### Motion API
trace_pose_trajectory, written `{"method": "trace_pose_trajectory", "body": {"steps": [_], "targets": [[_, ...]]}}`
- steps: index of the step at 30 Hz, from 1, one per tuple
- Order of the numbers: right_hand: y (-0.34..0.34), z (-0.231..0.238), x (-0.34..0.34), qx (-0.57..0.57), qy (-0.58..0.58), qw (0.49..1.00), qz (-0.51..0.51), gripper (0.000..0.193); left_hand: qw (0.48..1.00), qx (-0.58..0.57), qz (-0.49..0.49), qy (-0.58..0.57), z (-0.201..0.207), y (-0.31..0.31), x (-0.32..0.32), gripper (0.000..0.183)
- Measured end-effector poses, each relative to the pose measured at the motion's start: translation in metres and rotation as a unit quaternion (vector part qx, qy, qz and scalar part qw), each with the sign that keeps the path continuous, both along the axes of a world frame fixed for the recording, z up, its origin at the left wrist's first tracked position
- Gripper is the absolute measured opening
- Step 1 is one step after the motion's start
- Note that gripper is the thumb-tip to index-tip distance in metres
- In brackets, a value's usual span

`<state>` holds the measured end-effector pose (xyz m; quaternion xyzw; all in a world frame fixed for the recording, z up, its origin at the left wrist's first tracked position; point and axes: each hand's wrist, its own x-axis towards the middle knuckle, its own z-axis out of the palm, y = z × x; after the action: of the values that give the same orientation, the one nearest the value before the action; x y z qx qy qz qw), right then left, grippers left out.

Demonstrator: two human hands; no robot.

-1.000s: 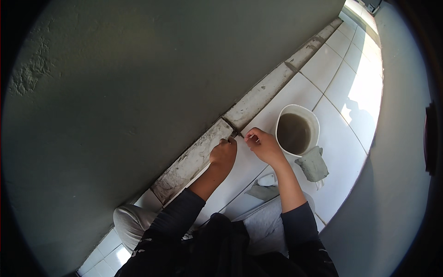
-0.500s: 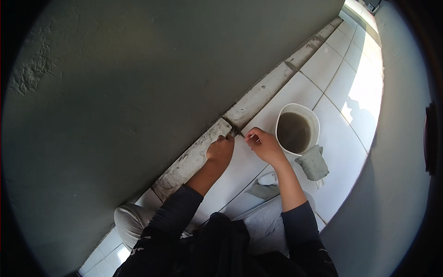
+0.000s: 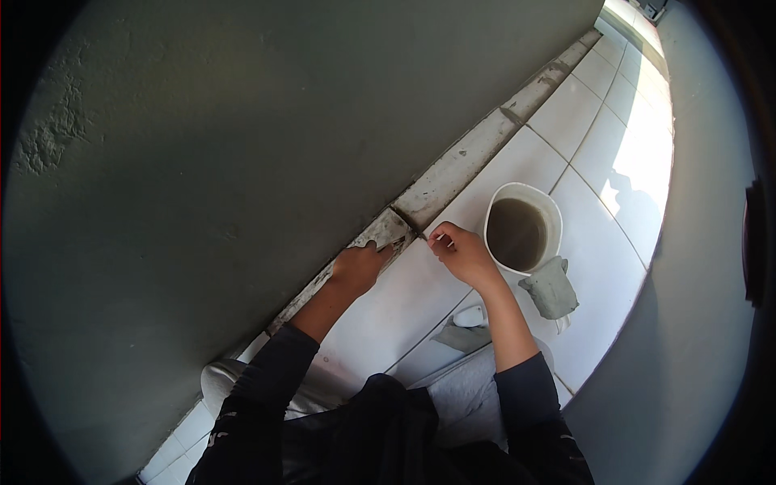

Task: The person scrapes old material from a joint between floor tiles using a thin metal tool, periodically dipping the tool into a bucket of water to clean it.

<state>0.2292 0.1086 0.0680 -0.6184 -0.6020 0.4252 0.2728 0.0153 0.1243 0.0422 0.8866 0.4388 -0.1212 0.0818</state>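
- From where I stand, the person's left hand [image 3: 358,267], at the centre of the frame, rests over the stained, off-white skirting strip [image 3: 388,226]. Its forefinger points out along the surface while the other fingers bend inward; I can't tell whether anything is tucked under them.
- That strip runs diagonally from lower left to upper right, along the foot of the smooth dark-grey wall [image 3: 242,145]. A dark, dirty seam [image 3: 406,220] breaks it just above the left fingertip.
- The person's right hand [image 3: 459,250], right of centre, is loosely curled above the floor, thumb and fingers drawn close together near the lower end of the seam. (Even craning my neck, I can't tell if something small is pinched there.)
- Just beside that hand, to the right, stands a white, rounded plastic bucket [image 3: 554,222] with murky grey-brown liquid inside.
- Near the bucket's lower rim sits a lumpy, grey-green, block-shaped piece [image 3: 552,291]; its material is unclear to me.
- Below the right wrist, at lower centre, a small white oval object [image 3: 468,316] lies by a flat grey piece [image 3: 462,335].
- Glossy white floor tiles [image 3: 594,234] spread beneath it all, sunlit at upper right.
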Motion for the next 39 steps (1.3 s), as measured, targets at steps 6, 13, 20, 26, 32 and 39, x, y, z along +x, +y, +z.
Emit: {"method": "trace_pose_trajectory", "body": {"steps": [6,13,20,26,32,39], "targets": [[0.001,0.006,-0.004,0.002,-0.024,1.000,0.017,0.017,0.997,0.020,0.031,-0.067,-0.012,0.001,0.000,0.045],[-0.001,0.005,-0.002,-0.015,-0.024,0.999,0.014,0.017,0.997,-0.039,0.045,-0.053,-0.005,0.007,0.010,0.043],[0.002,0.003,-0.004,-0.018,-0.026,0.999,0.013,0.017,0.996,-0.084,0.022,0.027,0.017,0.016,0.018,0.041],[0.000,0.006,-0.002,-0.020,-0.020,0.999,0.017,0.017,0.997,-0.072,0.024,0.016,0.015,0.001,0.013,0.034],[0.002,-0.002,-0.001,-0.009,-0.043,0.999,0.024,0.016,0.998,-0.055,0.007,0.004,0.011,0.008,0.013,0.037],[0.006,-0.001,-0.004,-0.002,-0.023,1.000,0.009,0.015,0.999,-0.036,-0.010,0.002,0.008,0.010,0.013,0.043]]}}
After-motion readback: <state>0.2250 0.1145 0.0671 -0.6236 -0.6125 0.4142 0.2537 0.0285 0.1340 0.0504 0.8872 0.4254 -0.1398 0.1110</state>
